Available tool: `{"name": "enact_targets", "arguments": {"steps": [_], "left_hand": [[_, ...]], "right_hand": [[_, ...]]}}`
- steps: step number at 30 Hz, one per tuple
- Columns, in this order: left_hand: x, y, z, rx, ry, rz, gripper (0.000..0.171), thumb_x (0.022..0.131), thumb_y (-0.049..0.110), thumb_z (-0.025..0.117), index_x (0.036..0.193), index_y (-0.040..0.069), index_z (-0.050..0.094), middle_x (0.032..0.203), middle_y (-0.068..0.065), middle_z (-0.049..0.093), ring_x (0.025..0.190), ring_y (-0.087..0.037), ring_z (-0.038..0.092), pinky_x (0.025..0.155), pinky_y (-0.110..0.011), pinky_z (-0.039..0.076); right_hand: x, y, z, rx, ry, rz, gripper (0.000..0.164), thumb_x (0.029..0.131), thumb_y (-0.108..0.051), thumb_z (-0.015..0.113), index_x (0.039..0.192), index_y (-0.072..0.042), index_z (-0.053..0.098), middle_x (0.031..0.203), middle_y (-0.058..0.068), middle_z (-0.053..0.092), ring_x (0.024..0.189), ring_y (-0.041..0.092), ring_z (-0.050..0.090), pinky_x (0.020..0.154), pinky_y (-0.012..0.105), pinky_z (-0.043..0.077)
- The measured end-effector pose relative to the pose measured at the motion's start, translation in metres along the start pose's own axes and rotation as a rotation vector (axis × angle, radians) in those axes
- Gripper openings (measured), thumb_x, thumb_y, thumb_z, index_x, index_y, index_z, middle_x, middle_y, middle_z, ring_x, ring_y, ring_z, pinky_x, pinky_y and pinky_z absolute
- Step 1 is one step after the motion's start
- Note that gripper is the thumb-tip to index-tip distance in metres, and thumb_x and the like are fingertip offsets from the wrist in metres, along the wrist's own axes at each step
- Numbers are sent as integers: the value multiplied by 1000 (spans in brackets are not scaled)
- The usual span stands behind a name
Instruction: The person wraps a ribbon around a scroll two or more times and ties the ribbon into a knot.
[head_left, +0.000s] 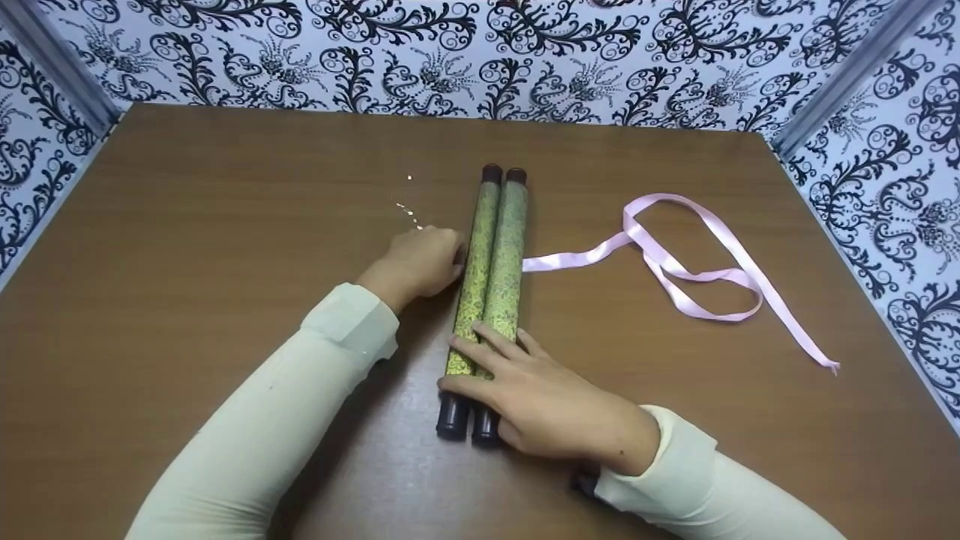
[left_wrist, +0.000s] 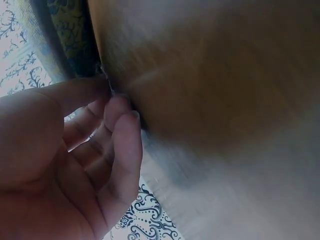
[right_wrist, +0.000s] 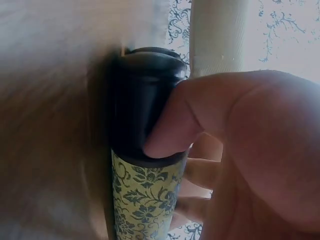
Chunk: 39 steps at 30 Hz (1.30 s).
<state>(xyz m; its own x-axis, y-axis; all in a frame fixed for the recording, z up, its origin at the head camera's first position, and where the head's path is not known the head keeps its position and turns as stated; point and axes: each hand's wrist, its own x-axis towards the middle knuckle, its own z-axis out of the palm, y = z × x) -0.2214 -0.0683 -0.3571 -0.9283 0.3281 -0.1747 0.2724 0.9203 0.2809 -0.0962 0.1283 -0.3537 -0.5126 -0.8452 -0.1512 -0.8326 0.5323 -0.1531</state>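
Observation:
Two yellow-green patterned rolls with dark end caps, like a rolled scroll, lie side by side: the left roll point(head_left: 478, 262) and the right roll point(head_left: 507, 255). A pale pink ribbon point(head_left: 574, 259) runs under them from the right. At their left side my left hand point(head_left: 420, 262) pinches a thin end between thumb and finger, in line with the ribbon. My right hand point(head_left: 555, 405) holds the near part of both rolls, fingers across their tops. In the right wrist view its thumb presses a black cap point(right_wrist: 132, 110).
Loops of the ribbon spread over the right part of the brown table point(head_left: 225, 225). Small white specks point(head_left: 409, 213) show beyond my left hand. Black-and-white patterned panels point(head_left: 420, 67) surround the table's back and sides.

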Motion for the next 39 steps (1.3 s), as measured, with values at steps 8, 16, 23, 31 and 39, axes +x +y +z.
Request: {"name": "enact_targets", "arguments": {"steps": [8,16,23,31,39], "left_hand": [[-4,-2,2,26,-3,20,31,97,13,51,67,15,52,73,-5,61,75,-24,58,74,-48,52],[-23,-16,-2,38,-41,55,26,94,14,52,69,13,58,80,-8,64,75,-26,56,73,-50,51],[-38,-37,-4,36,-83,41,19,91,20,65,72,16,65,70,1,58,67,-19,52,62,-37,41],[-59,-64,-10,47,-69,3,14,88,23,67,76,17,69,76,1,63,72,-20,55,65,-42,45],[-86,-90,-18,44,-76,-62,12,89,24,66,81,15,68,73,-1,60,69,-19,53,59,-38,42]], "right_hand": [[-4,1,0,-12,21,-28,77,73,3,62,141,-30,50,161,10,32,151,38,25,106,71,35],[-4,1,1,-15,29,-32,78,72,4,59,141,-30,51,160,11,34,151,38,25,107,71,35],[-5,1,0,-29,25,-38,76,73,2,61,141,-31,50,160,10,35,151,38,26,106,70,36],[-8,-1,-1,-76,53,-85,73,71,3,59,137,-29,53,156,9,39,148,39,32,101,65,45],[-10,-3,0,-83,63,-78,70,74,5,57,135,-29,53,155,8,40,147,39,34,100,64,46]]}}
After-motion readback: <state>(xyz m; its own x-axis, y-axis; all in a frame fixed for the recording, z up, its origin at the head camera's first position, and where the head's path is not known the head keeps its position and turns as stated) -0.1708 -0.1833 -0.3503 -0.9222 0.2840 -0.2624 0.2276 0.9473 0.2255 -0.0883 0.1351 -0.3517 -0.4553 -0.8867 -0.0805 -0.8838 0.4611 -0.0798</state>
